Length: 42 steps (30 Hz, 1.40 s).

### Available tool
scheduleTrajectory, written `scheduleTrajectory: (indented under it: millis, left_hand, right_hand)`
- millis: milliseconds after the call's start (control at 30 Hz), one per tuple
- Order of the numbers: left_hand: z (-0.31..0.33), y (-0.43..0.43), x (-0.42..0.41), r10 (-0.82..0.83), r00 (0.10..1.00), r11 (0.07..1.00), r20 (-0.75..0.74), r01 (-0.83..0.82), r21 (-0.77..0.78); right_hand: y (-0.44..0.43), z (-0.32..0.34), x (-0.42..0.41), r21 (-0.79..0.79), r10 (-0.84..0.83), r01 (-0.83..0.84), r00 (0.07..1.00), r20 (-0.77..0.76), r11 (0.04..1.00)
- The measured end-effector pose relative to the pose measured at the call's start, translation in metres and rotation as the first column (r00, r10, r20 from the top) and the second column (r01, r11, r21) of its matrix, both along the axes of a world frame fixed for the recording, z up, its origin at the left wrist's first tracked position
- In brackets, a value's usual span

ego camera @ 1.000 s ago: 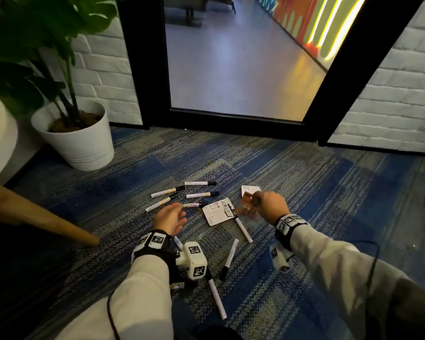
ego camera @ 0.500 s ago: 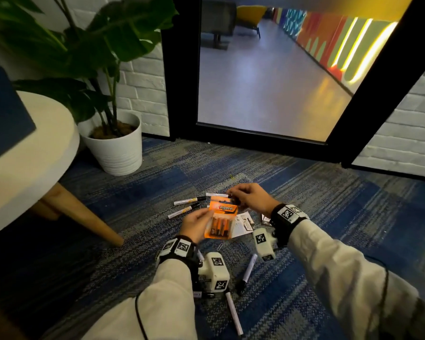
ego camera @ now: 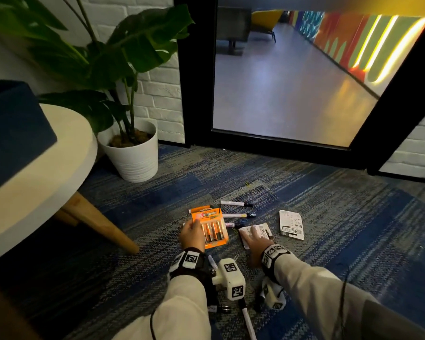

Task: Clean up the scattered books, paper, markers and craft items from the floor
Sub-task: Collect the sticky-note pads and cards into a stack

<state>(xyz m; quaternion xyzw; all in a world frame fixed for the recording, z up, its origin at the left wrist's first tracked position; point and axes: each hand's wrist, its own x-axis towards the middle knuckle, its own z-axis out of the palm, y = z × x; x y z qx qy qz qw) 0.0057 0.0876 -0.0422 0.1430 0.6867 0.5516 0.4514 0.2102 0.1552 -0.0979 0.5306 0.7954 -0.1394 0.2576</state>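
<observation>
Floor: blue and grey patterned carpet (ego camera: 341,217), carrying the scattered things in front of a black-framed glass door (ego camera: 280,77).
Left hand (ego camera: 192,235): fingers clamped on the left edge of an orange blister pack of batteries (ego camera: 211,225), which is held tilted just above the carpet, printed face up.
Right hand (ego camera: 255,241): palm down, fingers spread flat on a white printed card (ego camera: 254,230) that lies on the carpet; whether they grip it, I cannot tell.
Second card: a white printed paper slip (ego camera: 291,224) lies flat on the carpet, to the right of the right hand and apart from it.
Markers: three white-barrelled markers with dark caps lie roughly parallel beyond the hands — far marker (ego camera: 236,204), middle marker (ego camera: 239,215), near marker (ego camera: 231,225), the near one partly hidden behind the battery pack.
Low marker: another white marker (ego camera: 248,322) lies on the carpet between the two sleeves, near the bottom edge.
Wrists: both carry black bands with white tracking blocks bearing square black-and-white codes (ego camera: 231,278).
Sleeves: pale beige fabric (ego camera: 312,298) covers both forearms.
Left side: a round white-topped surface with wooden legs (ego camera: 47,173) stands over the carpet, a dark blue box (ego camera: 12,133) resting on it.
Plant: a large-leaved green plant in a ribbed white pot (ego camera: 133,158) stands on the carpet against the white brick wall (ego camera: 162,94), between the surface and the door.
</observation>
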Motion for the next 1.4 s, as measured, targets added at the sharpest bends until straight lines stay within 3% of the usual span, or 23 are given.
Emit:
scheduleTrajectory:
  millis: [100, 200, 300, 367, 467, 533, 600, 667, 767, 900, 1000, 1167, 1267, 1333, 1400]
  left_hand:
    - [-0.009, 0.003, 0.002, -0.011, 0.999, 1.0, 0.04, 0.012, -0.014]
    - [-0.026, 0.008, -0.001, -0.005, 0.996, 1.0, 0.094, 0.007, -0.026]
    - [-0.058, 0.018, -0.011, 0.008, 0.994, 0.999, 0.11, -0.003, -0.047]
    - [-0.061, 0.02, -0.013, 0.009, 0.99, 0.999, 0.138, -0.001, -0.055]
    - [-0.029, 0.009, -0.004, -0.025, 0.971, 1.0, 0.24, 0.027, -0.005]
    - [0.002, -0.002, 0.005, -0.045, 0.94, 0.999, 0.339, 0.033, 0.041]
    - [0.047, -0.018, 0.013, -0.065, 0.895, 0.997, 0.441, 0.038, 0.069]
    - [0.064, -0.023, 0.015, -0.084, 0.847, 0.992, 0.525, 0.023, 0.122]
    - [0.071, -0.024, 0.018, -0.127, 0.806, 0.983, 0.578, 0.025, 0.181]
    - [0.072, -0.026, 0.023, -0.207, 0.816, 0.968, 0.539, 0.092, 0.232]
    - [0.065, -0.026, 0.026, -0.173, 0.854, 0.975, 0.491, 0.077, 0.21]
    - [0.053, -0.025, 0.026, -0.138, 0.894, 0.979, 0.426, 0.058, 0.196]
    - [0.042, -0.02, 0.021, -0.118, 0.908, 0.983, 0.401, 0.048, 0.18]
    - [0.037, -0.016, 0.017, -0.112, 0.915, 0.984, 0.387, 0.048, 0.172]
    - [0.036, -0.015, 0.015, -0.118, 0.922, 0.982, 0.369, 0.053, 0.181]
  right_hand:
    - [0.001, 0.011, -0.001, 0.169, 0.107, -0.11, 0.994, 0.027, 0.979]
    - [-0.006, 0.017, 0.004, 0.181, 0.159, -0.162, 0.987, 0.028, 0.97]
    - [-0.014, 0.032, 0.015, 0.216, 0.003, 0.027, 0.99, -0.138, 0.976]
    - [-0.009, 0.046, 0.024, 0.211, -0.169, 0.251, 0.924, -0.344, 0.945]
    - [0.002, 0.068, 0.032, 0.026, -0.41, 0.555, 0.645, -0.645, 0.832]
    - [0.002, 0.088, 0.029, -0.323, -0.546, 0.592, 0.243, -0.802, 0.738]
    - [-0.003, 0.107, 0.021, -0.636, -0.65, 0.455, -0.152, -0.745, 0.623]
    - [-0.012, 0.126, 0.009, -0.739, -0.685, 0.31, -0.283, -0.672, 0.598]
    - [-0.024, 0.131, -0.013, -0.774, -0.697, 0.229, -0.34, -0.632, 0.59]
    - [-0.042, 0.114, -0.048, -0.772, -0.708, 0.25, -0.307, -0.636, 0.585]
    - [-0.052, 0.103, -0.062, -0.759, -0.673, 0.287, -0.351, -0.651, 0.584]
    - [-0.054, 0.099, -0.049, -0.551, -0.519, 0.406, -0.196, -0.832, 0.73]
    - [-0.03, 0.082, -0.015, -0.398, -0.48, 0.52, 0.025, -0.877, 0.755]
    - [-0.003, 0.067, 0.019, -0.185, -0.443, 0.58, 0.342, -0.829, 0.794]
    - [0.025, 0.051, 0.056, 0.089, -0.353, 0.497, 0.72, -0.597, 0.863]
